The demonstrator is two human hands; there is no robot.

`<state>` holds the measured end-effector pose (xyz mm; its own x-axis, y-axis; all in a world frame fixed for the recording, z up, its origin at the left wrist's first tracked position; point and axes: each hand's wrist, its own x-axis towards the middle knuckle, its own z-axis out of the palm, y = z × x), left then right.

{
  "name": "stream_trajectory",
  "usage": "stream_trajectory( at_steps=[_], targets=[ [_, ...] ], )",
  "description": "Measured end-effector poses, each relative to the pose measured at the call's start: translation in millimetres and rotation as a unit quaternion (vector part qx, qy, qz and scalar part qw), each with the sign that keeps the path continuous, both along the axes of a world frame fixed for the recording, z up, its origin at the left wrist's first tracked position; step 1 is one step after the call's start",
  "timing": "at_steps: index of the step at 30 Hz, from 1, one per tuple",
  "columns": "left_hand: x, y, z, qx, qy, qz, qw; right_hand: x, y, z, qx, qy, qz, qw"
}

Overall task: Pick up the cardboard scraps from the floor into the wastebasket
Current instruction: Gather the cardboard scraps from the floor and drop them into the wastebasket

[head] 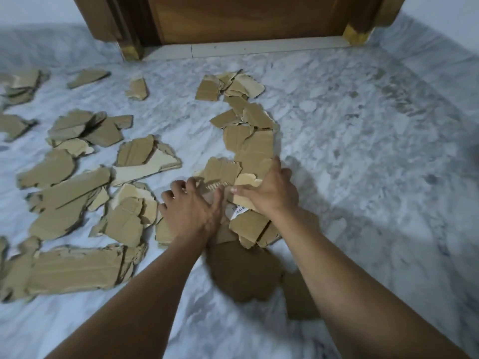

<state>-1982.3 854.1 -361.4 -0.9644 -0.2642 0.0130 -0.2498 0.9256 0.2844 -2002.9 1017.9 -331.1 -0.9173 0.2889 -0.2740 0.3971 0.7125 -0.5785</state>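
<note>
1. Floor (363, 125): grey-white marble pattern, filling most of the frame.
2. Door (246, 19): brown wood, top centre, with a pale threshold strip below it.
3. Cardboard scraps (64, 167): torn brown pieces, some showing a paler face. They lie scattered across the left half of the frame and in a band running from upper centre down to the hands. Many overlap.
4. Long strip (75, 270): the largest scrap, lying flat at lower left, well apart from both hands.
5. Pile (223, 172): several overlapping scraps at centre frame, lying between and under the two hands. One piece shows ridged corrugation at its torn edge.
6. Label (238, 211): a small white printed tag on a scrap in the pile, just below the right thumb.
7. Left hand (191, 208): centre frame, on the left side of the pile. The fingers are curled with the tips against the ridged scrap, and the thumb stretches right toward the other hand. I cannot tell whether anything is clasped.
8. Right hand (269, 190): on the right side of the pile, grasping it. The thumb presses on top of a pale scrap and the fingers wrap over the pile's far right edge.
9. Dark scrap (243, 273): in shadow between the forearms, below the pile, untouched.
</note>
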Motion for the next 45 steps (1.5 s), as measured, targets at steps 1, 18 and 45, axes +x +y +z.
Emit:
stream_trajectory(
  at_steps=[1,18,45],
  targets=[
    [-2,2,4,0.03,0.001,0.008,1.0,1,-2,0,-0.007,0.012,-0.008,1.0],
    [6,36,74,0.589,0.052,0.027,0.806,43,-14,23,-0.411,0.172,-0.135,0.885],
    [216,503,289,0.515,-0.166,-0.514,0.666,369,389,282,-0.05,0.333,-0.521,0.784]
  ],
)
